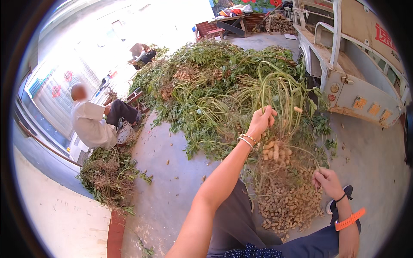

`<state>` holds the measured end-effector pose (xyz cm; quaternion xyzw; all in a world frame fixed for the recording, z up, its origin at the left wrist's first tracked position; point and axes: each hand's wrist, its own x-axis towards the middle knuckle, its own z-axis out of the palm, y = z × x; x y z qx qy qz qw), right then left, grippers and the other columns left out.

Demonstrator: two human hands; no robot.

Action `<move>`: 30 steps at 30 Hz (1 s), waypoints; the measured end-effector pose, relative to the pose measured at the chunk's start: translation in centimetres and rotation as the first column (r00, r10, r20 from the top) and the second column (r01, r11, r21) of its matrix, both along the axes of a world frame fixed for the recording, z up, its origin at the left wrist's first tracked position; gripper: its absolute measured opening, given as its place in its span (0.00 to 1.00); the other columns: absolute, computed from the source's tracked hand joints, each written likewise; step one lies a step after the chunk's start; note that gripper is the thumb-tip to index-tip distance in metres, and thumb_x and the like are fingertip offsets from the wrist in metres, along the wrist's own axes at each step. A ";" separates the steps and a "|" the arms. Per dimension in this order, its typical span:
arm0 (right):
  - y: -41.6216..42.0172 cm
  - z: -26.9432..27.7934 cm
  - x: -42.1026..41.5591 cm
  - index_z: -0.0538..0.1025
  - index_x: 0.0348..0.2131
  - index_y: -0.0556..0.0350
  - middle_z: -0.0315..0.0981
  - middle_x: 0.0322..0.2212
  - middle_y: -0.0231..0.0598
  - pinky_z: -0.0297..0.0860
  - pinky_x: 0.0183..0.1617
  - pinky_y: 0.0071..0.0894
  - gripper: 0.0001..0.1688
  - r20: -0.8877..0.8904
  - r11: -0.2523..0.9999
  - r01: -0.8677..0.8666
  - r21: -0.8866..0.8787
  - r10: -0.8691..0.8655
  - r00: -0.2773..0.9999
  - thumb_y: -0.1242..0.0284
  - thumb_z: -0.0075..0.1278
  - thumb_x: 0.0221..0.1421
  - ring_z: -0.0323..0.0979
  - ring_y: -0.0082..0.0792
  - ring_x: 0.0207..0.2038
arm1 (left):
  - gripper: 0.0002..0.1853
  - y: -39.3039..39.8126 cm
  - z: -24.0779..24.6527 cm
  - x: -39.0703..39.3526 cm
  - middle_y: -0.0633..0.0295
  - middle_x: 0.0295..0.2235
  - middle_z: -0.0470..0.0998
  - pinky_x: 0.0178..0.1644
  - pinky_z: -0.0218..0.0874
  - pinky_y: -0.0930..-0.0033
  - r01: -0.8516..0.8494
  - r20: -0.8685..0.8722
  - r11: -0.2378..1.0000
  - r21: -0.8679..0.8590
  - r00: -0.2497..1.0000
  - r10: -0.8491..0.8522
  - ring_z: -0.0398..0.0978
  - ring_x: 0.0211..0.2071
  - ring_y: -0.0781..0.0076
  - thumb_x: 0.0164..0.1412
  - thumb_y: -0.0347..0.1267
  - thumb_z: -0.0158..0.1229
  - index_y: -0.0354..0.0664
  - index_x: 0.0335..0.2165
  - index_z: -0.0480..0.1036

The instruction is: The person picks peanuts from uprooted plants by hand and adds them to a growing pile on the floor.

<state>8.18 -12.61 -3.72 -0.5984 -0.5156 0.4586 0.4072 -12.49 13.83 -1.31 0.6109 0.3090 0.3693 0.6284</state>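
Note:
My left hand [262,122], with bracelets at the wrist, grips the green stems of a peanut plant [281,76]. The stems arch over and hang down to the right of the hand. Below them a cluster of peanut pods [277,151] is tangled among the roots. My right hand [328,182], lower and to the right, has its fingertips closed on a thin peanut stem [306,151] that curves up towards the cluster. Beneath both hands, between my legs, a pile of picked peanuts [285,206] spreads over the concrete floor.
A large heap of peanut plants [206,84] lies ahead. On the right stands a cargo vehicle [364,96] with its bed open. One person [93,116] sits at left near stripped plants [109,177]; another person [142,54] crouches farther back. A table [229,20] stands behind.

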 end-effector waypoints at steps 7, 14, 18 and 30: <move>3.0 1.1 -1.5 0.69 0.24 0.61 0.69 0.15 0.31 0.60 0.20 0.16 0.15 -0.074 0.985 0.160 0.071 -0.155 0.985 0.71 0.38 0.62 0.65 0.16 0.17 | 0.18 -0.1 0.9 -1.9 0.70 0.14 0.65 0.23 0.53 0.78 -0.005 0.005 0.999 -0.034 1.000 0.005 0.58 0.16 0.82 0.66 0.40 0.40 0.38 0.29 0.69; 2.6 -3.0 0.0 0.72 0.25 0.63 0.72 0.18 0.33 0.66 0.24 0.20 0.13 0.003 0.989 0.138 -0.053 -0.138 0.990 0.71 0.44 0.57 0.69 0.20 0.20 | 0.14 -0.7 0.9 -1.7 0.70 0.14 0.63 0.20 0.53 0.76 -0.106 0.243 0.978 -0.182 0.958 0.149 0.58 0.15 0.82 0.65 0.38 0.44 0.40 0.29 0.68; 1.4 -6.5 1.6 0.72 0.23 0.63 0.71 0.16 0.36 0.65 0.23 0.24 0.17 0.178 0.985 0.168 -0.024 -0.161 0.971 0.68 0.43 0.58 0.68 0.23 0.17 | 0.13 -2.4 4.4 1.4 0.71 0.17 0.64 0.21 0.54 0.77 -0.152 0.303 0.984 -0.095 0.937 0.174 0.59 0.17 0.82 0.64 0.38 0.46 0.41 0.30 0.69; 1.4 5.5 5.7 0.67 0.24 0.60 0.69 0.15 0.40 0.68 0.14 0.23 0.26 -0.243 0.743 0.637 0.205 -0.592 0.768 0.53 0.41 0.59 0.71 0.28 0.14 | 0.14 -5.6 11.6 1.9 0.68 0.28 0.72 0.25 0.57 0.84 -0.037 0.217 0.946 0.322 0.975 -0.036 0.63 0.22 0.86 0.63 0.30 0.47 0.40 0.47 0.66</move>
